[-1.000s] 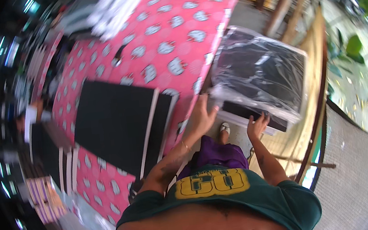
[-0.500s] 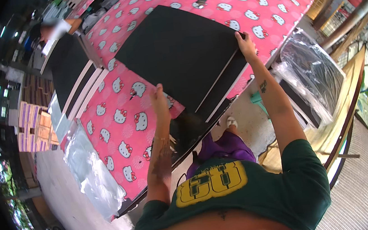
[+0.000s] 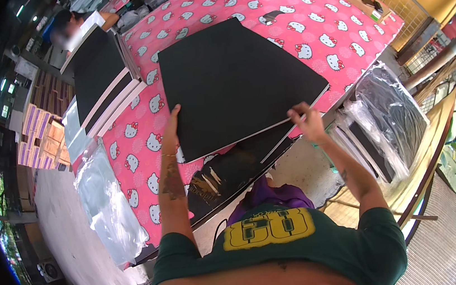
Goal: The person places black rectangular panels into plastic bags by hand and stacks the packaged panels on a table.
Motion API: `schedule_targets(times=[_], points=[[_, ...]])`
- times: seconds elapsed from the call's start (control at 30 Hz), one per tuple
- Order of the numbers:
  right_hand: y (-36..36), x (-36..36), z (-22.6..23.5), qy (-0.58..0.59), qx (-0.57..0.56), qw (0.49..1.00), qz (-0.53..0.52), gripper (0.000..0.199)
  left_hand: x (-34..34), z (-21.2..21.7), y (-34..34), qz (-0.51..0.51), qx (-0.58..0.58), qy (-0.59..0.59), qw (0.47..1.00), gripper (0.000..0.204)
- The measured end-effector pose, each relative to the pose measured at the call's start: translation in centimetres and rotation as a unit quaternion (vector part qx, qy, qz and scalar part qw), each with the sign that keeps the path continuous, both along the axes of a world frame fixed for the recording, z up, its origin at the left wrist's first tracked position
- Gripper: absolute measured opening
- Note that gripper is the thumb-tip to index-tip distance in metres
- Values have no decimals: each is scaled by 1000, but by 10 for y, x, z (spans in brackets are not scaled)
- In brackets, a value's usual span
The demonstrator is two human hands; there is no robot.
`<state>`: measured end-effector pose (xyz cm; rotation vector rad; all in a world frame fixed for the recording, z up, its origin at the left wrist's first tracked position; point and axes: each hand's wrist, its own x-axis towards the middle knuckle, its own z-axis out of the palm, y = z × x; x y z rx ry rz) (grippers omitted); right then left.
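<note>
A large black board [image 3: 235, 80] with a pale edge lies on a pink table cover [image 3: 316, 25] printed with white cat faces. My left hand [image 3: 170, 127] grips its near left edge, thumb on top. My right hand [image 3: 305, 121] pinches the board's near right edge. Under the board, toward me, a second dark sheet [image 3: 231, 170] juts over the table's front edge.
A stack of black and white boards [image 3: 102, 81] lies on the table at the left, with clear plastic bags [image 3: 106, 207] nearer me. Plastic-wrapped dark boards [image 3: 390, 107] rest at the right by a wooden rail. Another person [image 3: 77, 24] is at the far end.
The view has swung from the wrapped boards at the right to the table. The black board has come onto the pink cover, and both hands have slid to its near edge.
</note>
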<state>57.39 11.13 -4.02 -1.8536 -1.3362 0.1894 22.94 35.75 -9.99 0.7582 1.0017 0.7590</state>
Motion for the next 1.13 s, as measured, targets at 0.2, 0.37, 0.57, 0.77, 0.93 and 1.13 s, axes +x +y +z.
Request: schedule_targets(times=[0.2,0.37,0.57,0.77,0.93,1.13], points=[[-27,-63,-20,131,-218,967,0,45,-66,37,-3,-3,196,293,936,63],[19,-64,11,-3,-89,996,-17,71,-83,146,-90,34,357,323,876,62],[62,-87,9,638,-102,761,62,81,-122,161,-180,56,456,276,844,55],[-6,-147,35,594,93,791,109,72,-191,152,-239,98,466,236,847,55],[-21,-155,89,498,171,821,220,61,-224,119,-266,95,414,209,881,41],[-17,-162,32,400,160,843,323,73,-238,46,-292,127,348,196,908,66]])
